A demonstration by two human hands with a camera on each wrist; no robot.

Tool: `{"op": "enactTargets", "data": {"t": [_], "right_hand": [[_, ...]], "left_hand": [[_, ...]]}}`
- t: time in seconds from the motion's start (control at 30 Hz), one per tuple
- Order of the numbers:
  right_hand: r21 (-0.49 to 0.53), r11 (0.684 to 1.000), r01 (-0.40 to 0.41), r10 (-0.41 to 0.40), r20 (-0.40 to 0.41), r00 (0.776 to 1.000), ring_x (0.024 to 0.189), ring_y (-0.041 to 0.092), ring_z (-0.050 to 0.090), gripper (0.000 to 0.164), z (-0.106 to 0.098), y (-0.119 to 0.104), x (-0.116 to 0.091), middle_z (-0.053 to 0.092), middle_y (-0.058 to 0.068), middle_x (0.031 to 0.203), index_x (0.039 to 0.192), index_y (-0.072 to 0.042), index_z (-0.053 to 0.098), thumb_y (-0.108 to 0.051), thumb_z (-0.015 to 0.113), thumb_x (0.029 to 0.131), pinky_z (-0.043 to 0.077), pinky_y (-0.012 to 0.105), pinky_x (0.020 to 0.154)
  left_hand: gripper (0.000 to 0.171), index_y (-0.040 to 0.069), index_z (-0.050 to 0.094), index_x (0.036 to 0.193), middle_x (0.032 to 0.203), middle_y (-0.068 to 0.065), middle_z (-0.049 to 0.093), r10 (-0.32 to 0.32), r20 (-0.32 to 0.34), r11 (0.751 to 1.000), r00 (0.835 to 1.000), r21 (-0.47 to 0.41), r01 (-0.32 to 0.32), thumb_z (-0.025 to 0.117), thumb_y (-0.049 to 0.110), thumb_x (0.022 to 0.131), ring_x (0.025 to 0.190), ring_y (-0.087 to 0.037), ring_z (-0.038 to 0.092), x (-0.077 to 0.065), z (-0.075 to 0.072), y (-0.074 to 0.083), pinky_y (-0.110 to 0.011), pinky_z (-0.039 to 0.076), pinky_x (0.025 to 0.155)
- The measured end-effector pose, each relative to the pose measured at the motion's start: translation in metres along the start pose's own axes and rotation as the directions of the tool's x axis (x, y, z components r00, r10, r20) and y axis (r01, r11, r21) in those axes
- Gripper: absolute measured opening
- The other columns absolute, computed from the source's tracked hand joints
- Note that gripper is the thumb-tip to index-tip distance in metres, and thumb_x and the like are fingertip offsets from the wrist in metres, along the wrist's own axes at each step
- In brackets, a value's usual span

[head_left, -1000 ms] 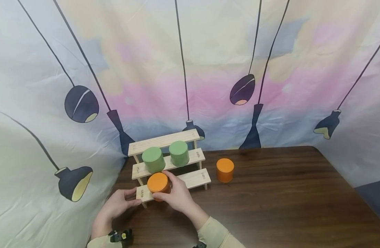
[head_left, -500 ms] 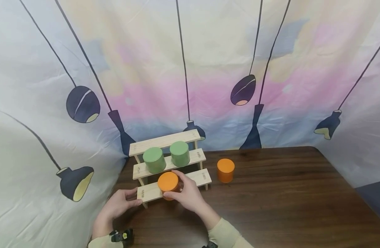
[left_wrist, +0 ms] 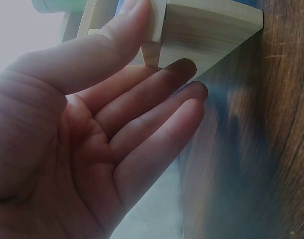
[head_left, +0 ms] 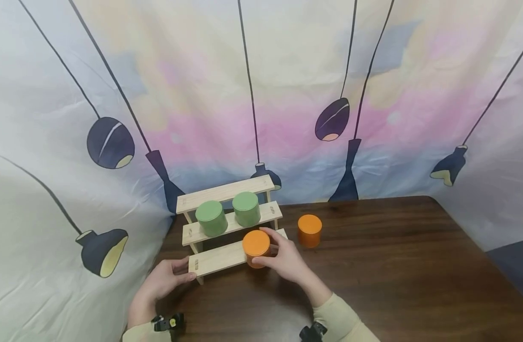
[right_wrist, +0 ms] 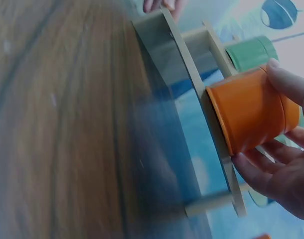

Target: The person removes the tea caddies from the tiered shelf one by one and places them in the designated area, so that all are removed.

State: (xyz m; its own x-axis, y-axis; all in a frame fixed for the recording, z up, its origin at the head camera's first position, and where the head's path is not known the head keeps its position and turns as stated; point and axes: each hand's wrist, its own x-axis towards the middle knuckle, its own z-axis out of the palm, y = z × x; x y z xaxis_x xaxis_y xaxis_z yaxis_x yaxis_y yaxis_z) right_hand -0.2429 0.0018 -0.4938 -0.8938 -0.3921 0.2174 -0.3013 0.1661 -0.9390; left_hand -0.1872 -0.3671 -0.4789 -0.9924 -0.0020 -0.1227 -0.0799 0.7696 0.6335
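Observation:
An orange lidded tin (head_left: pixel 256 243) stands on the right part of the bottom step of a three-step wooden rack (head_left: pixel 216 260). My right hand (head_left: pixel 289 260) grips it from the right, thumb on the near side and fingers round the back. In the right wrist view the tin (right_wrist: pixel 249 109) has its base at the board. At the rack's left end, my left hand (head_left: pixel 165 279) pinches the bottom board, thumb on the board's end; the left wrist view shows the other fingers (left_wrist: pixel 159 144) extended below. Two green tins (head_left: pixel 211 218) sit side by side on the middle step.
A second orange tin (head_left: pixel 310 231) stands on the dark wooden table (head_left: pixel 394 266), right of the rack. The top step (head_left: pixel 225 194) bears nothing. Behind hangs a pastel cloth (head_left: pixel 295 95) printed with lamps, reaching down to the table's back edge.
My right hand has moved the orange tin along the bottom step, from its left part to its right part. The left hand keeps its place at the rack's left end.

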Motion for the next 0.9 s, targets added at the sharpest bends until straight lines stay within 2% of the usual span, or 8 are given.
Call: {"op": "enactTargets", "data": {"t": [0.23,0.37,0.57,0.77,0.9], "right_hand": [[0.008,1.0,-0.026,0.026,0.007,1.0,0.128,0.035,0.067,0.083,-0.031,0.004,-0.005,0.061,0.008,0.148,0.156,-0.018,0.053,-0.03,0.095,0.085,0.056,0.053,0.105],[0.006,1.0,-0.026,0.026,0.024,0.999,0.129,0.03,0.066,0.083,-0.041,0.006,-0.005,0.063,0.006,0.145,0.156,-0.017,0.054,-0.03,0.095,0.084,0.056,0.047,0.106],[0.026,0.999,-0.041,0.039,0.044,0.998,0.125,0.029,0.068,0.083,-0.052,0.005,-0.005,0.064,0.007,0.141,0.154,-0.015,0.055,-0.028,0.096,0.083,0.057,0.046,0.103],[0.006,0.999,-0.031,0.031,0.013,0.999,0.119,0.024,0.068,0.081,-0.069,0.004,-0.008,0.066,0.005,0.138,0.151,-0.015,0.058,-0.03,0.097,0.081,0.059,0.042,0.1],[-0.008,1.0,-0.024,0.024,-0.019,1.0,0.121,0.027,0.068,0.081,-0.087,0.003,-0.008,0.065,0.007,0.14,0.152,-0.017,0.058,-0.028,0.097,0.082,0.059,0.042,0.101]], "left_hand": [[0.074,-0.01,0.062,0.142,0.138,-0.026,0.067,0.004,-0.006,1.0,1.0,0.011,-0.004,0.089,0.034,0.089,0.134,-0.045,0.059,0.001,-0.003,0.004,-0.062,0.047,0.109],[0.073,-0.01,0.062,0.142,0.137,-0.026,0.067,-0.001,-0.007,1.0,1.0,0.014,0.001,0.089,0.033,0.089,0.133,-0.044,0.061,0.001,-0.004,0.006,-0.062,0.049,0.107],[0.074,-0.011,0.061,0.143,0.136,-0.026,0.068,-0.009,0.001,1.0,1.0,0.0,0.009,0.089,0.032,0.09,0.132,-0.044,0.061,0.0,-0.003,0.005,-0.062,0.048,0.109],[0.074,-0.01,0.061,0.143,0.138,-0.025,0.067,-0.013,0.0,1.0,1.0,0.005,0.013,0.089,0.034,0.09,0.135,-0.045,0.059,-0.001,-0.002,0.004,-0.062,0.047,0.109],[0.076,-0.009,0.061,0.143,0.135,-0.024,0.069,-0.011,-0.001,1.0,1.0,0.004,0.011,0.089,0.035,0.089,0.133,-0.044,0.061,0.0,-0.001,0.002,-0.062,0.047,0.109]]}}
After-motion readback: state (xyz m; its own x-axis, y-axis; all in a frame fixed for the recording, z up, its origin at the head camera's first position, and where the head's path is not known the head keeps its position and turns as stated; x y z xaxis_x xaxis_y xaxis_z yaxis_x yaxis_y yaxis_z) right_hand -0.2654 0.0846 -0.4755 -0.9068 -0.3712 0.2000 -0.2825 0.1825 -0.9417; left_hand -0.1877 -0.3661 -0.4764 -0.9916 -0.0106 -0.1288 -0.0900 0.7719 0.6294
